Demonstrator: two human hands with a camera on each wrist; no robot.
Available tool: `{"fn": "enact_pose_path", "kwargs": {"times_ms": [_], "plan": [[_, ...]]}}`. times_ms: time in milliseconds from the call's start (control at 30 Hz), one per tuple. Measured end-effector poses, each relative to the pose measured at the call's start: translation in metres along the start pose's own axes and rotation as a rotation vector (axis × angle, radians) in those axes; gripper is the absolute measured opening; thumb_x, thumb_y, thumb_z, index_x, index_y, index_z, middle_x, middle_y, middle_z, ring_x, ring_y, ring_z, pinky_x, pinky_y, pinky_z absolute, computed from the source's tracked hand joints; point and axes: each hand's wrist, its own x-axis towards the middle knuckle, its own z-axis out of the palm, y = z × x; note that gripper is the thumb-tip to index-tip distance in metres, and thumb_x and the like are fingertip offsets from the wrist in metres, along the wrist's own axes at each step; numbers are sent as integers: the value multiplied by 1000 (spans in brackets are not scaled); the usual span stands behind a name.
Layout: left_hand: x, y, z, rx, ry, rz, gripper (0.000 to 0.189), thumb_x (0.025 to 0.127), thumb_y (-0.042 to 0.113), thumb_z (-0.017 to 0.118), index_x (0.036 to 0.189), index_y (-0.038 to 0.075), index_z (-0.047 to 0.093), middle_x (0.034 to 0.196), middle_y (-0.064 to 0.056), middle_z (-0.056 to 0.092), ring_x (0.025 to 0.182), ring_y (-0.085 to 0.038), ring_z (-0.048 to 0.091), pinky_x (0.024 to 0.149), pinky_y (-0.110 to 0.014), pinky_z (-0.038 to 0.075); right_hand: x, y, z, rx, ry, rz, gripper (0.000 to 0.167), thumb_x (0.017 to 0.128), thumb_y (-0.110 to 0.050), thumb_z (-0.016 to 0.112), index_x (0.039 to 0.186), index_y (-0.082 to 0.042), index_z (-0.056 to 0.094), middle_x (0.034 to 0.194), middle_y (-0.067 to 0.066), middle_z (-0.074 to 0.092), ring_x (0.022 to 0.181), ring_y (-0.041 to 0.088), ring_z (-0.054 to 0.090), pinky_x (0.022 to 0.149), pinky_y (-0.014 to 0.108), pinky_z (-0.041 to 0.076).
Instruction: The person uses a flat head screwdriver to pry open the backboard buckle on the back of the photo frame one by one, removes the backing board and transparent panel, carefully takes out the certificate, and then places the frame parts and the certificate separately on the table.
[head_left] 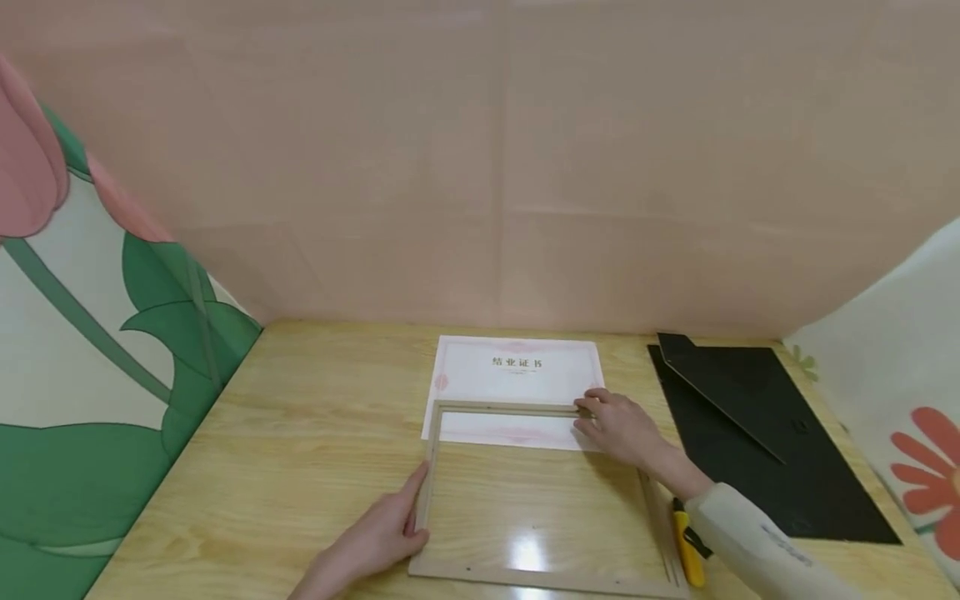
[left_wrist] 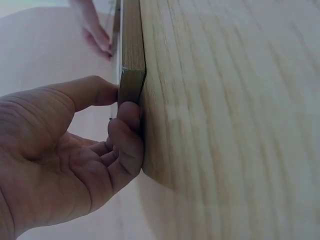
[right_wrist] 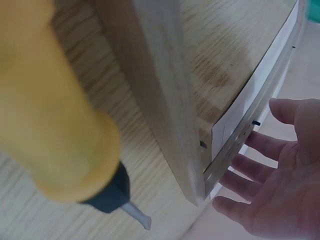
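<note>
A thin light-wood picture frame (head_left: 551, 577) lies on the table, its far part overlapping a white certificate (head_left: 517, 350) with a pink border. My left hand (head_left: 378, 533) grips the frame's left side near the front corner. In the left wrist view, the thumb and curled fingers close about the wooden edge (left_wrist: 132, 40). At the far right corner is my right hand (head_left: 622, 427), its fingers extended. The right wrist view has those fingers (right_wrist: 255, 167) at the frame's outer side, the thumb apart from them near a small dark tab (right_wrist: 256, 123).
A yellow-handled screwdriver (head_left: 687, 550) lies along the frame's right side, under the right forearm. Farther right is a black backing board (head_left: 810, 467) with a stand flap (head_left: 712, 396) raised from it. A pink cloth wall (head_left: 495, 167) closes off the table's back.
</note>
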Motion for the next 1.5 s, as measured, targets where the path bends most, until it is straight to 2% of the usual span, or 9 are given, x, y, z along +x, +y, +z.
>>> {"fn": "enact_pose_path", "kwargs": {"times_ms": [267, 467, 667, 833, 933, 1000, 1100, 1233, 1500], "plan": [[1, -2, 2, 20, 21, 15, 85, 82, 5, 70, 151, -5, 20, 62, 9, 49, 50, -2, 43, 43, -20, 39, -2, 6, -2, -8, 13, 29, 40, 92, -24, 65, 124, 0, 62, 131, 24, 53, 117, 44, 51, 96, 59, 41], [0, 0, 0, 1, 15, -4, 84, 83, 5, 69, 151, -4, 20, 64, 7, 50, 50, -3, 44, 43, -21, 40, -10, 20, -16, 264, 64, -5, 43, 97, -16, 59, 134, 6, 52, 136, 30, 44, 115, 44, 52, 93, 58, 44], [-1, -1, -1, 13, 25, -3, 84, 84, 6, 69, 151, -3, 20, 65, 8, 50, 51, -3, 44, 44, -21, 40, -37, 35, -39, 304, 128, 2, 45, 98, -16, 57, 137, 5, 47, 137, 29, 43, 125, 46, 42, 98, 62, 37], [-2, 0, -3, 16, 21, 7, 84, 85, 9, 71, 151, -4, 20, 67, 5, 51, 53, -5, 45, 45, -23, 41, -76, 25, -42, 268, 27, 33, 55, 94, -19, 64, 140, 1, 43, 136, 28, 42, 123, 46, 42, 93, 63, 41], [-6, 2, -3, 71, 47, -1, 88, 86, 21, 74, 151, -2, 20, 86, -3, 57, 68, -11, 52, 56, -28, 48, -99, 11, -36, 232, 12, 17, 63, 86, -22, 74, 139, -1, 46, 135, 29, 41, 119, 48, 44, 87, 62, 45], [-8, 3, -3, 138, 77, 9, 96, 82, 30, 78, 152, 1, 21, 110, -12, 55, 91, -18, 55, 72, -35, 53, -112, 0, -29, 210, 15, -8, 70, 81, -27, 79, 139, -4, 48, 137, 30, 40, 120, 50, 43, 84, 63, 46], [-12, 3, -2, 245, 91, 73, 107, 74, 41, 82, 154, 5, 20, 147, -22, 31, 126, -34, 39, 97, -53, 42, -126, -15, -19, 205, -24, -27, 82, 76, -44, 80, 142, -10, 46, 143, 28, 35, 125, 53, 38, 84, 66, 45], [-14, 1, 1, 301, 25, 161, 111, 72, 45, 81, 153, 1, 18, 158, -22, 8, 140, -43, 18, 104, -64, 25, -135, -27, -11, 220, -135, 5, 93, 73, -66, 71, 146, -15, 43, 151, 28, 22, 130, 54, 30, 83, 70, 43], [-12, 5, 5, 300, -52, 124, 104, 79, 49, 74, 153, 0, 18, 160, -17, 3, 143, -39, 15, 107, -63, 21, -142, -26, -2, 261, -180, 63, 93, 71, -63, 74, 143, -11, 45, 150, 30, 19, 133, 52, 23, 81, 69, 44]]}}
